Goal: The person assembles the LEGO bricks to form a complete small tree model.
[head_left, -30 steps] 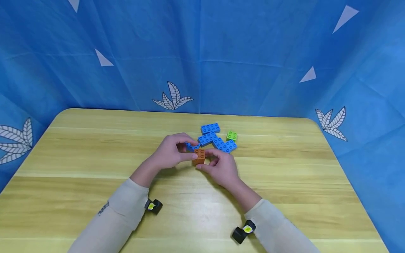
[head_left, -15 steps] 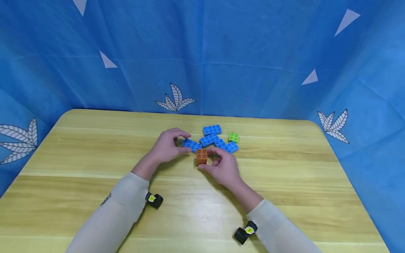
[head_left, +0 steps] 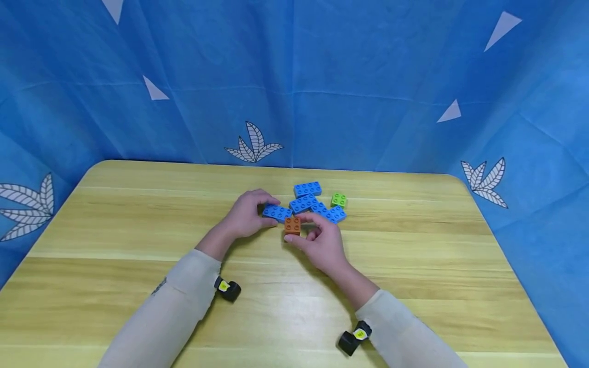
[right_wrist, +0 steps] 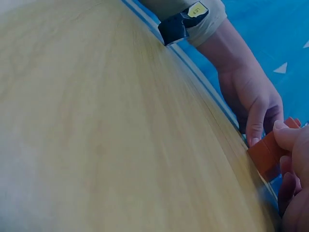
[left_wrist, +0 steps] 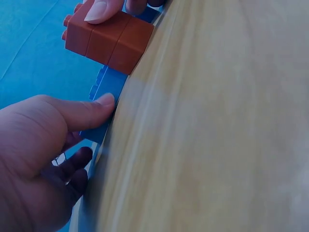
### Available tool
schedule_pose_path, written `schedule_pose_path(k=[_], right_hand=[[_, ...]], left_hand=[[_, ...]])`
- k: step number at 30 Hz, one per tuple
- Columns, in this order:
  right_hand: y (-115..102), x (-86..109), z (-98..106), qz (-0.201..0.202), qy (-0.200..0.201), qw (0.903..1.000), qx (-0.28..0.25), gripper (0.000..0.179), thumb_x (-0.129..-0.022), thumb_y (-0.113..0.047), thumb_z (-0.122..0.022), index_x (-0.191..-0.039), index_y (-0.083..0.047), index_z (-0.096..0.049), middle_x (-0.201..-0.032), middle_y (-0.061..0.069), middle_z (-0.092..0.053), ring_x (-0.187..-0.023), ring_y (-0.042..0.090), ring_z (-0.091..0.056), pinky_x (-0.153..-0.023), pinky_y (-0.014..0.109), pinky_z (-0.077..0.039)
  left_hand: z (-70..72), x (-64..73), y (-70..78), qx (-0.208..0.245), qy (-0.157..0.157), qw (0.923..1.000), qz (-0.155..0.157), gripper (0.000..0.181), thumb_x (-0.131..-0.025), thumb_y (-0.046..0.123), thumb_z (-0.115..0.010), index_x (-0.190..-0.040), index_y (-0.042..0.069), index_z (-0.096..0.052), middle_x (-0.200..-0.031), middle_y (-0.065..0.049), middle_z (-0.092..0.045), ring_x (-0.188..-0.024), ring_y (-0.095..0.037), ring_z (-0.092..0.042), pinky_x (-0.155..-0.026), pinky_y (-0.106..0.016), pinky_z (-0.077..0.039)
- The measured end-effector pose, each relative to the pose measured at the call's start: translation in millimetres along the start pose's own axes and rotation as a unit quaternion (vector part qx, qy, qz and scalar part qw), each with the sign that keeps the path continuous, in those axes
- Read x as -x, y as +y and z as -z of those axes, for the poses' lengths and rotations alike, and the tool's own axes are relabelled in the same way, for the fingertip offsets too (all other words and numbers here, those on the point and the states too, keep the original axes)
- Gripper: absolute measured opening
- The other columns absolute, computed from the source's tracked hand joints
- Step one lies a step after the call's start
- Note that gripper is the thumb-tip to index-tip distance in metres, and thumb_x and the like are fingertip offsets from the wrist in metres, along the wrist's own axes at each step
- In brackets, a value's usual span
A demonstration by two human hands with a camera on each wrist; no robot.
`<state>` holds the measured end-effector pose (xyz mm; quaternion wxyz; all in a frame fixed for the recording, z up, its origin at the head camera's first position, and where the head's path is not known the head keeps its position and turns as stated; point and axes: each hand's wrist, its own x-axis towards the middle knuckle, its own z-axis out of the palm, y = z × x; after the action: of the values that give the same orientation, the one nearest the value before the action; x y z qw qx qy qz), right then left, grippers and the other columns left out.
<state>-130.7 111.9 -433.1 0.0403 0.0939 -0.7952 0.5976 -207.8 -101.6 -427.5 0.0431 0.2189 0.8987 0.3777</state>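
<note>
My left hand (head_left: 245,214) pinches the left end of a blue eight-stud toy brick (head_left: 277,212) lying on the wooden table (head_left: 184,306). Its thumb (left_wrist: 96,109) presses along the brick's near side in the left wrist view. My right hand (head_left: 323,245) grips an orange-brown stack of toy bricks (head_left: 292,225) between thumb and fingers. Seams on that stack (left_wrist: 108,41) show several layers, and four-stud rows top it. The stack stands close against the right end of the blue brick. In the right wrist view, the right thumb lies over the orange-brown stack (right_wrist: 267,157).
Behind the hands lie more blue bricks (head_left: 307,189), some touching or overlapping in view. A small green brick (head_left: 338,200) sits right of them. A blue curtain (head_left: 359,92) hangs behind the table's far edge. Black wrist cameras (head_left: 230,291) sit on both sleeves.
My left hand has let go of the orange-brown stack, moved left and taken hold of the blue brick's end. The right hand keeps its grip on the stack, its thumb now higher.
</note>
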Motion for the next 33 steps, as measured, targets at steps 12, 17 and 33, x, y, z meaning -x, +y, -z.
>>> schedule_pose_path(k=[12, 17, 33], right_hand=[[-31.4, 6.7, 2.2, 0.001, 0.003, 1.0, 0.007, 0.035, -0.078, -0.001, -0.085, -0.111, 0.0, -0.071, -0.104, 0.011, -0.069, -0.054, 0.021, -0.049, -0.047, 0.021, -0.037], [-30.5, 6.5, 1.9, 0.002, 0.004, 1.0, 0.009, 0.035, -0.078, -0.001, -0.085, -0.11, 0.0, -0.071, -0.103, 0.011, -0.069, -0.055, 0.021, -0.049, -0.047, 0.021, -0.037], [-31.5, 6.4, 1.8, 0.003, 0.002, 1.0, 0.009, 0.035, -0.078, -0.001, -0.085, -0.11, 0.001, -0.071, -0.103, 0.012, -0.069, -0.055, 0.023, -0.049, -0.048, 0.021, -0.037]], left_hand=[[4.9, 13.4, -1.7, 0.008, 0.001, 0.9995, 0.031, 0.038, -0.085, 0.018, -0.082, -0.121, 0.009, -0.071, -0.114, -0.003, -0.064, -0.112, -0.024, -0.056, -0.103, -0.043, -0.041], [9.7, 22.2, 1.0, 0.021, 0.023, 0.999, 0.034, 0.036, -0.085, 0.019, -0.083, -0.119, 0.01, -0.072, -0.113, -0.001, -0.064, -0.107, -0.022, -0.056, -0.099, -0.042, -0.043], [18.5, 39.0, 17.7, 0.088, 0.082, 0.9923, 0.026, 0.031, -0.085, 0.016, -0.082, -0.115, 0.014, -0.075, -0.114, 0.001, -0.063, -0.09, -0.022, -0.058, -0.081, -0.036, -0.052]])
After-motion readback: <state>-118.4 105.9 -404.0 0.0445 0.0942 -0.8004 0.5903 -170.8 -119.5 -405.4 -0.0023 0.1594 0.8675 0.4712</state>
